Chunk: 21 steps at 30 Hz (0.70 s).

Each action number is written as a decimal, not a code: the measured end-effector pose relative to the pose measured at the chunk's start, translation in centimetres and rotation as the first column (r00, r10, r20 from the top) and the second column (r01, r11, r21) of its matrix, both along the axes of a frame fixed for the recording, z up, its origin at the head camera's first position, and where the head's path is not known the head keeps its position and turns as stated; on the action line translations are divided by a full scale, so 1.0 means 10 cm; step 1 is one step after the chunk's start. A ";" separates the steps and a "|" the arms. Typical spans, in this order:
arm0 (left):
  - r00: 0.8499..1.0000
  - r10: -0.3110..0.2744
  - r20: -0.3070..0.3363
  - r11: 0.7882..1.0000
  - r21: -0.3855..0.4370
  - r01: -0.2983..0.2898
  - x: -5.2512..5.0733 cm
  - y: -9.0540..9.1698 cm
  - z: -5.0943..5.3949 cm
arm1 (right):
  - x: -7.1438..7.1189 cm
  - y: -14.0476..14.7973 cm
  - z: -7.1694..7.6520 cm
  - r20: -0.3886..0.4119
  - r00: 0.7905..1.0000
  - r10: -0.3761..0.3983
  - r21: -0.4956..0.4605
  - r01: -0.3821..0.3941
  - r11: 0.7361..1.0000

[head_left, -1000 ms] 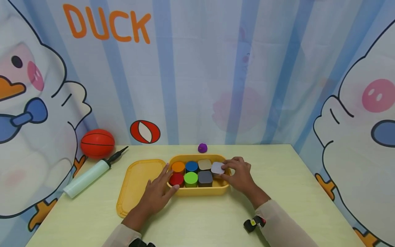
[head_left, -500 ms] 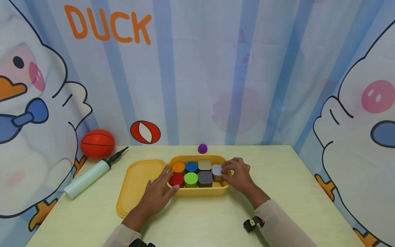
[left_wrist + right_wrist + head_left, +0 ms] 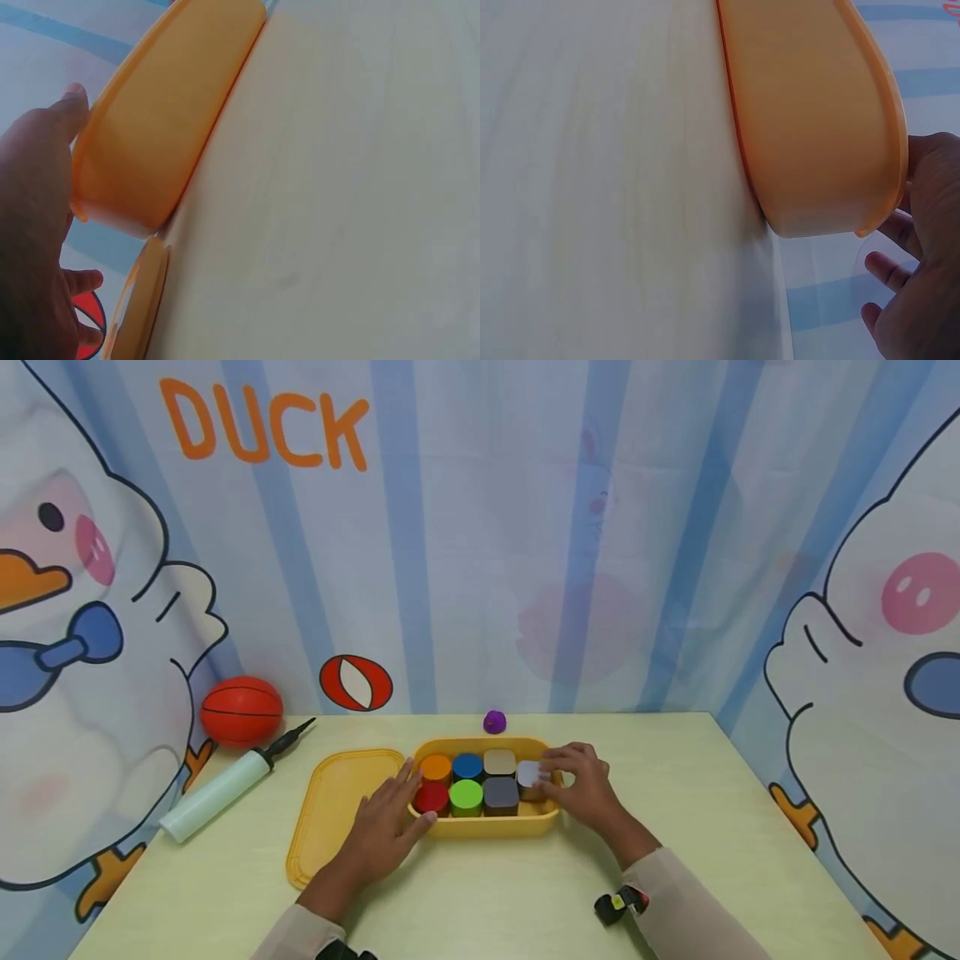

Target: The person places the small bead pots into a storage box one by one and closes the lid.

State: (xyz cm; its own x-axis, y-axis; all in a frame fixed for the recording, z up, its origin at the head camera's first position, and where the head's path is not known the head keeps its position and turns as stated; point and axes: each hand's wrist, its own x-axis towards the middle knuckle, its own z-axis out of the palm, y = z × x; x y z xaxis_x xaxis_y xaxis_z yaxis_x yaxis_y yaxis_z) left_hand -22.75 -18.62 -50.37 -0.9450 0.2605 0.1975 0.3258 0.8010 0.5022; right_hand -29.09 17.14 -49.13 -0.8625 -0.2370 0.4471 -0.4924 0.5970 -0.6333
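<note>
A yellow open box (image 3: 487, 828) stands on the table with two rows of coloured pieces. Round-topped ones are orange (image 3: 436, 768), blue (image 3: 468, 767), red (image 3: 432, 798) and green (image 3: 466, 797). Beige (image 3: 499, 762) and dark grey (image 3: 501, 795) blocks have squarish tops. At the right end of the box, my right hand (image 3: 588, 783) pinches a light grey block (image 3: 528, 774) between thumb and fingers. My left hand (image 3: 381, 835) rests at the box's left end, fingers extended. Both wrist views show the box's outer wall (image 3: 161, 124); its contents are hidden there.
A yellow lid (image 3: 330, 810) lies left of the box, partly under the left forearm. Farther left are a hand pump (image 3: 221, 797) and a red ball (image 3: 242, 712). A small purple object (image 3: 494, 722) sits behind the box, near the curtain.
The light grey block has come down slightly into the right end of the box, with my right hand still pinching it. My left hand stays in place.
</note>
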 end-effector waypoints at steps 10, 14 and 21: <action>0.988 0.146 0.049 0.986 -0.083 -0.142 0.05 -0.11 0.11 | 0.09 0.10 0.03 0.000 0.999 -0.035 -0.018 0.035 0.999; 0.977 0.201 0.077 0.972 -0.137 -0.189 0.08 -0.15 0.17 | 0.15 0.19 0.05 -0.019 0.998 -0.067 0.001 0.067 0.998; 0.955 0.272 0.120 0.947 -0.208 -0.244 0.21 -0.26 0.21 | 0.38 0.33 0.05 0.055 0.984 -0.172 0.110 0.165 0.980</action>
